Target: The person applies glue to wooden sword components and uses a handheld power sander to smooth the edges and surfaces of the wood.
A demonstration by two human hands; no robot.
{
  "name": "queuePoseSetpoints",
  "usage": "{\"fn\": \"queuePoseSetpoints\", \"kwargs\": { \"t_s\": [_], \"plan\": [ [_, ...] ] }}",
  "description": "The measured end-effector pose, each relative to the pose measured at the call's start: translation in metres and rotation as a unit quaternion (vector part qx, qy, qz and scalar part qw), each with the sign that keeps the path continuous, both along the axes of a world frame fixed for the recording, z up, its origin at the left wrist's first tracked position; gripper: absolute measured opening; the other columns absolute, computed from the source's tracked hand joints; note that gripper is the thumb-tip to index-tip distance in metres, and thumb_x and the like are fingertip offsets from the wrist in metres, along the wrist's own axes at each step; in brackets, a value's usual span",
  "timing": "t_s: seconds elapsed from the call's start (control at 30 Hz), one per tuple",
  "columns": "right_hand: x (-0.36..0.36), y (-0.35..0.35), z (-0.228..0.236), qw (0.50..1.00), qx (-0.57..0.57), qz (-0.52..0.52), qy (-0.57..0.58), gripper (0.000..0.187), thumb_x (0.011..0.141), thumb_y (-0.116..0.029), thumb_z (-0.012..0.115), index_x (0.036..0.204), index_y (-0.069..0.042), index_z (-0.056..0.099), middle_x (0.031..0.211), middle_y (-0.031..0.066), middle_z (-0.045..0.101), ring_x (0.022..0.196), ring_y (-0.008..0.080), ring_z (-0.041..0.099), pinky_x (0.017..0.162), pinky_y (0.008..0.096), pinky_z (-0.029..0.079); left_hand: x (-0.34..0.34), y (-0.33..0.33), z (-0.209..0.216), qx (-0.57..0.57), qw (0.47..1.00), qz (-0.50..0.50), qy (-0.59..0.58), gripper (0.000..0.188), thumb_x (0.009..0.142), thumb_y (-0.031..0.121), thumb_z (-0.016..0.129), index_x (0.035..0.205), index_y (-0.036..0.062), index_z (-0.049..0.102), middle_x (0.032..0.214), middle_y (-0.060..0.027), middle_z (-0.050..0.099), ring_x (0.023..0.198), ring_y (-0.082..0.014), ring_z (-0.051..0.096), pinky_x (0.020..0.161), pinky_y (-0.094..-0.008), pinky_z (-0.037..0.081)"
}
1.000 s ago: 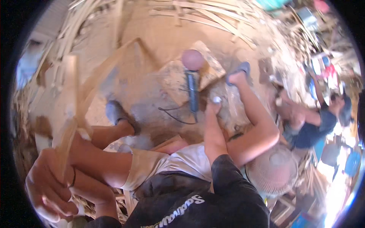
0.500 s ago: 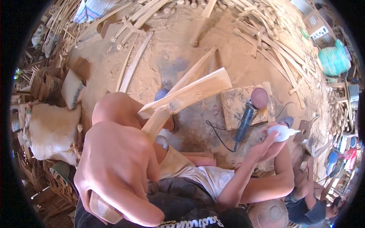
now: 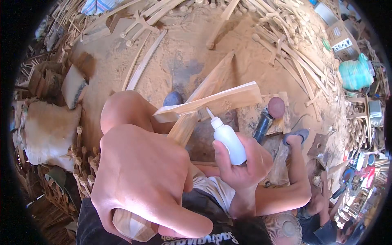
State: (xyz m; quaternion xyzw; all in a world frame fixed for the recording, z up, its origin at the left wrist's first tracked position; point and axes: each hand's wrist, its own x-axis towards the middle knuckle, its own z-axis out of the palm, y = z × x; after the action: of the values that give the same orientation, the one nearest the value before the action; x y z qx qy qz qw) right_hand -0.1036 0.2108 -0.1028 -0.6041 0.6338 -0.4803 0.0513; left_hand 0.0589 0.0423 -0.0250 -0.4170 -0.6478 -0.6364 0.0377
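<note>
My left hand [image 3: 143, 175], large in front of me, is wrapped around the grip of a wooden sword [image 3: 208, 87]. Its faceted butt end shows below my fingers, and the long tapering blade points away to the upper right. A flat, slightly curved crosspiece [image 3: 232, 98] lies across it, just beyond the hand. My right hand [image 3: 245, 167] is closed around a white squeeze bottle [image 3: 229, 141], tilted up and to the left. The bottle's thin nozzle tip is at the crosspiece, near where it meets the blade; whether it touches, I cannot tell.
An angle grinder [image 3: 263, 126] with a round reddish disc rests on a wooden board [image 3: 283, 104]. Several wooden swords [image 3: 300, 63] lie on the sandy ground at the far right. Two thin strips [image 3: 147, 61] lie at the far left. A person [image 3: 322, 222] sits at the lower right.
My right hand has brought the white bottle leftward from the right side to the crosspiece and turned its nozzle up-left. The sword and my left hand have shifted slightly right.
</note>
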Motion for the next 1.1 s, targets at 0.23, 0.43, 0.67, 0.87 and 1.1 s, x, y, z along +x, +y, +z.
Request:
{"fn": "queuePoseSetpoints", "kwargs": {
  "t_s": [0.23,0.43,0.67,0.87,1.1],
  "plan": [
    [0.004,-0.001,0.002,1.000,-0.011,-0.013,0.006,0.032,0.080,-0.018,0.095,0.097,-0.003,0.073,0.076,0.0115,0.072,0.057,0.0281,0.068,0.053,0.0363,0.053,-0.001,0.001,-0.001,0.004,1.000,0.009,0.013,0.058,0.099,0.032,0.069,0.119,-0.0211,0.059,0.071,-0.0035,0.059,0.051,-0.0193,0.058,0.047,-0.0336,0.040],
    [0.003,0.000,0.003,1.000,-0.005,-0.014,-0.001,0.032,0.080,-0.019,0.095,0.097,-0.004,0.073,0.076,0.0121,0.071,0.056,0.0280,0.067,0.053,0.0365,0.053,-0.004,0.001,0.001,0.003,1.000,0.004,0.013,0.057,0.099,0.032,0.069,0.119,-0.0203,0.060,0.071,-0.0031,0.059,0.050,-0.0172,0.057,0.046,-0.0328,0.039],
    [-0.001,0.006,0.000,0.999,-0.005,-0.031,-0.006,0.032,0.079,-0.019,0.095,0.097,-0.005,0.073,0.074,0.0115,0.071,0.055,0.0286,0.066,0.051,0.0372,0.052,-0.002,-0.001,0.001,0.002,1.000,0.010,0.007,0.056,0.099,0.033,0.070,0.119,-0.0186,0.060,0.076,-0.0054,0.063,0.053,-0.0156,0.059,0.047,-0.0317,0.038],
    [-0.003,0.010,0.000,0.999,0.006,-0.026,-0.026,0.032,0.078,-0.018,0.096,0.097,-0.004,0.073,0.073,0.0116,0.071,0.054,0.0304,0.065,0.051,0.0377,0.052,-0.003,-0.003,0.001,0.001,1.000,-0.004,0.009,0.051,0.101,0.031,0.068,0.116,-0.0170,0.062,0.082,-0.0072,0.067,0.055,-0.0143,0.061,0.047,-0.0310,0.038],
    [-0.011,0.029,-0.057,0.901,0.065,-0.142,-0.405,0.030,0.101,-0.026,0.073,0.108,0.003,0.072,0.095,0.0065,0.071,0.084,0.0131,0.063,0.077,0.0300,0.052,0.012,-0.007,0.002,0.041,0.997,0.052,0.037,0.033,0.099,0.030,0.073,0.098,-0.0025,0.069,0.084,-0.0111,0.072,0.059,-0.0120,0.065,0.049,-0.0272,0.040]
  ]
}}
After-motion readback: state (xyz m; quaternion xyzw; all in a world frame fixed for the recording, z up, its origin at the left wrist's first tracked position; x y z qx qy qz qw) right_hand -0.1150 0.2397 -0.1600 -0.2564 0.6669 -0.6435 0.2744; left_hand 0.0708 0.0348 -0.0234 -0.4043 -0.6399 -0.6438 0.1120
